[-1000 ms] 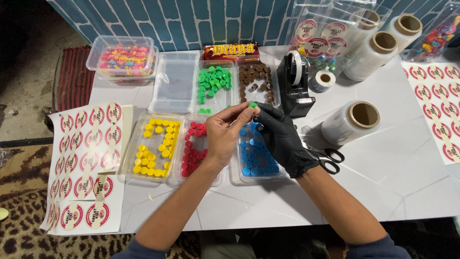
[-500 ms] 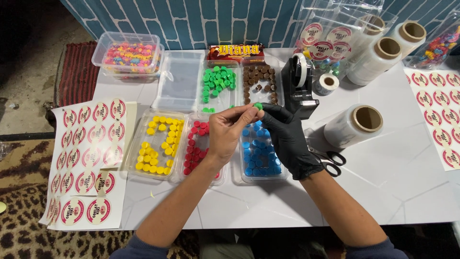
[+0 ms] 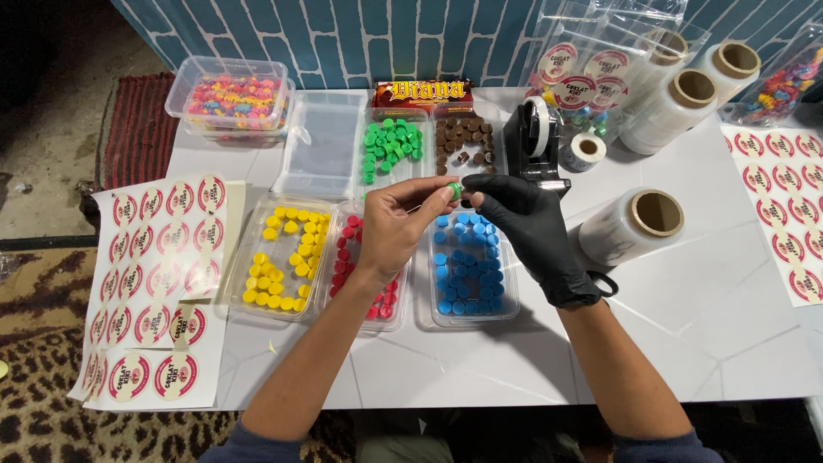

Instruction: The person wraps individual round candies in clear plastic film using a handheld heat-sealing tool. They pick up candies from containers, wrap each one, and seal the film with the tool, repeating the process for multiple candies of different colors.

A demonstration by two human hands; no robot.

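My bare left hand (image 3: 401, 225) and my right hand (image 3: 527, 227), which wears a black glove, meet above the trays. Together their fingertips pinch one small green piece (image 3: 454, 189). Below the hands lie a tray of blue pieces (image 3: 467, 279) and a tray of red pieces (image 3: 360, 287). A tray of yellow pieces (image 3: 281, 257) sits to the left. Behind the hands are a tray of green pieces (image 3: 390, 147) and a tray of brown pieces (image 3: 463, 146).
An empty clear tray (image 3: 321, 146) and a tub of mixed coloured pieces (image 3: 230, 96) stand at the back left. A black tape dispenser (image 3: 536, 141), several film rolls (image 3: 633, 225), scissors (image 3: 604, 283) and round-sticker sheets (image 3: 159, 283) surround the trays on the white table (image 3: 686, 343).
Both hands stay joined on the green piece and have shifted slightly towards the far side, over the gap between the front and back trays.
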